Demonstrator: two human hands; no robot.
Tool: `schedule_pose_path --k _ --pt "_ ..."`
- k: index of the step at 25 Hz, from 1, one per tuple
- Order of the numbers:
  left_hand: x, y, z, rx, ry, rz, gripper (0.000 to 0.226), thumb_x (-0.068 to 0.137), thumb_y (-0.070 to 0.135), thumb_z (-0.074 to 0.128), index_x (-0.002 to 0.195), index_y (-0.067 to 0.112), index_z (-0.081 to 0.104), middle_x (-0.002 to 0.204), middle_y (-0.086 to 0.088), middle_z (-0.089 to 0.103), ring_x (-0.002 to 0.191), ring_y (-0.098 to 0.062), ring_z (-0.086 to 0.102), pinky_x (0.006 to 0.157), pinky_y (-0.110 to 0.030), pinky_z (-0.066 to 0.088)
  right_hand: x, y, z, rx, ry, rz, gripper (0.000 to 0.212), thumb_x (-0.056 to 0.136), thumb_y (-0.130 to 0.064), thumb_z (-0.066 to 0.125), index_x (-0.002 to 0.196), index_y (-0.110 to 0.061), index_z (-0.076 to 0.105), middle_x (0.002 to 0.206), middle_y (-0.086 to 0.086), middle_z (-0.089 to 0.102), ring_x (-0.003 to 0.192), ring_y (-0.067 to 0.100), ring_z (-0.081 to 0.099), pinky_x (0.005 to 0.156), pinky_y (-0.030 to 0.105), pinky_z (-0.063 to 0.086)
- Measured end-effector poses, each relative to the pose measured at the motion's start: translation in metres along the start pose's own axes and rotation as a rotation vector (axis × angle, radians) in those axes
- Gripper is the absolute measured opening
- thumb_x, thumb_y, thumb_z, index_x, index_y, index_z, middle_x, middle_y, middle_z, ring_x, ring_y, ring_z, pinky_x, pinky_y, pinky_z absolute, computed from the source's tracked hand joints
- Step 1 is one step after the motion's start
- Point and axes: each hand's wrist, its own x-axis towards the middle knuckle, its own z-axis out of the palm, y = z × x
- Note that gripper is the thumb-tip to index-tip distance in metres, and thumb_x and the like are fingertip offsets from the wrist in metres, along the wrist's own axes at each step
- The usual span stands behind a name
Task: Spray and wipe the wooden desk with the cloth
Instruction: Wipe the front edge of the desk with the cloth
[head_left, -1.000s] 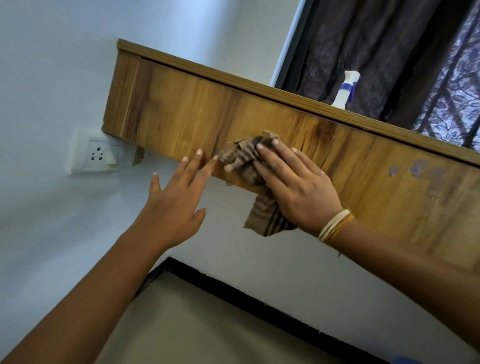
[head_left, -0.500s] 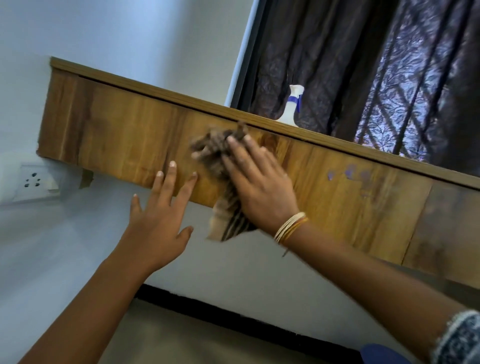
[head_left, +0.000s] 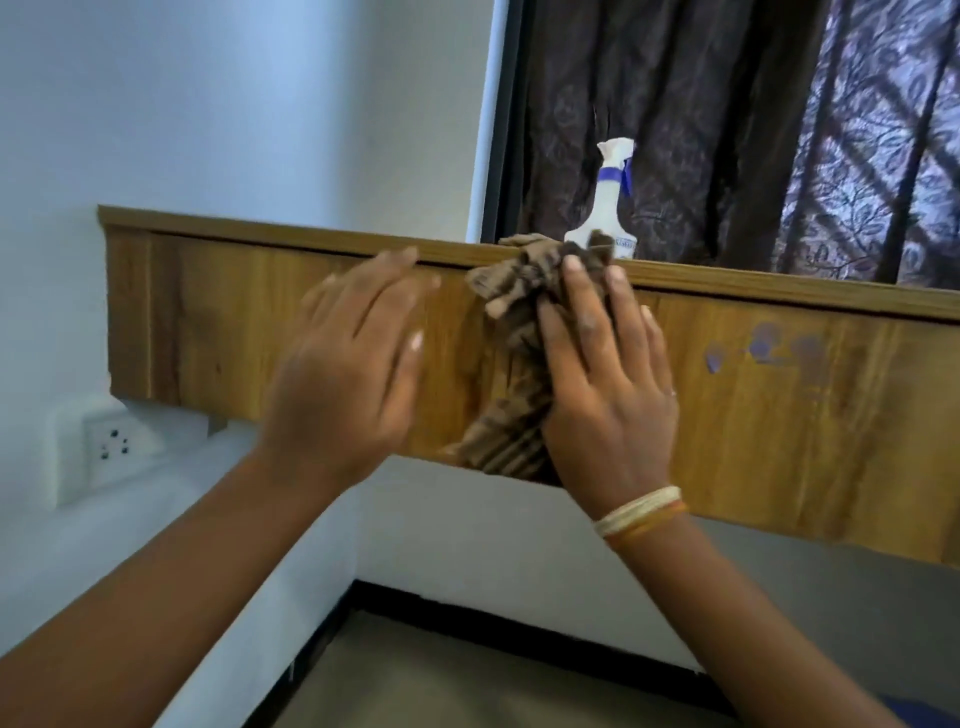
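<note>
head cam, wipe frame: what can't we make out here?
- Desk top surface: hidden behind the desk front panel, seen from below.
- Spray bottle base and label: cut off by the desk edge and the cloth; print too small.
- Left hand: motion-blurred, contact with the wood unclear.
- Cloth under the right hand: covered by palm.
- Purple marks: smudged, nature unclear.
</note>
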Motion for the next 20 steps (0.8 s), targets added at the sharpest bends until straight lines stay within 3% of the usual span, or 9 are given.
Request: schedule_pose_path --k 2,4,7,9,15,20 --pt "0.048 -0.002 0.007 0.089 -0.040 0.077 0.042 0.098 0.017 0.044 0.139 0.008 0.048 0.146 -0.010 0.046 0.135 -0.025 0.042 0.116 -0.045 0.028 -0.002 0.008 -0.004 -0.028 0.030 0.085 0.036 0.102 -0.005 0.038 0.130 -0.008 0.060 0.152 0.014 0.040 0.142 0.036 0.035 0.114 0.046 0.030" --pt "0.070 -0.012 0.022 0.095 -0.114 0.121 0.040 0.100 0.023 0.041 0.137 0.012 0.049 0.141 -0.007 0.051 0.129 -0.024 0.046 0.111 -0.037 0.027 0.001 -0.001 0.000 -0.065 0.079 0.159 0.032 0.102 -0.004 0.044 0.128 -0.007 0.062 0.150 0.015 0.042 0.140 0.037 0.037 0.113 0.046 0.033" --pt "0.070 -0.028 0.041 0.045 0.004 0.130 0.030 0.099 0.022 0.043 0.121 0.011 0.061 0.113 -0.006 0.064 0.103 -0.024 0.055 0.092 -0.033 0.035 0.015 -0.028 0.014 -0.083 0.131 0.241 0.030 0.102 -0.006 0.048 0.129 -0.006 0.062 0.149 0.016 0.040 0.139 0.037 0.038 0.112 0.045 0.035" --pt "0.067 -0.030 0.050 0.042 0.080 0.140 0.030 0.097 0.020 0.042 0.115 0.009 0.063 0.105 -0.009 0.065 0.097 -0.024 0.051 0.089 -0.033 0.034 0.023 -0.052 0.028 -0.058 0.142 0.291 0.031 0.101 -0.007 0.052 0.131 -0.005 0.060 0.150 0.016 0.038 0.140 0.037 0.035 0.113 0.046 0.036" --pt "0.073 -0.031 0.053 -0.016 0.138 0.082 0.026 0.095 0.014 0.043 0.109 0.005 0.063 0.100 -0.011 0.064 0.094 -0.027 0.055 0.091 -0.033 0.035 0.035 -0.072 0.039 -0.070 0.157 0.343 0.033 0.100 -0.004 0.053 0.133 -0.004 0.057 0.149 0.017 0.042 0.141 0.037 0.036 0.115 0.044 0.032" --pt "0.077 -0.043 0.057 -0.069 0.150 0.140 0.033 0.102 0.029 0.040 0.109 0.009 0.064 0.098 -0.008 0.064 0.092 -0.026 0.056 0.088 -0.032 0.034 0.024 -0.062 0.038 -0.105 0.173 0.398 0.033 0.101 -0.002 0.050 0.132 -0.001 0.057 0.148 0.019 0.042 0.140 0.037 0.035 0.116 0.045 0.032"
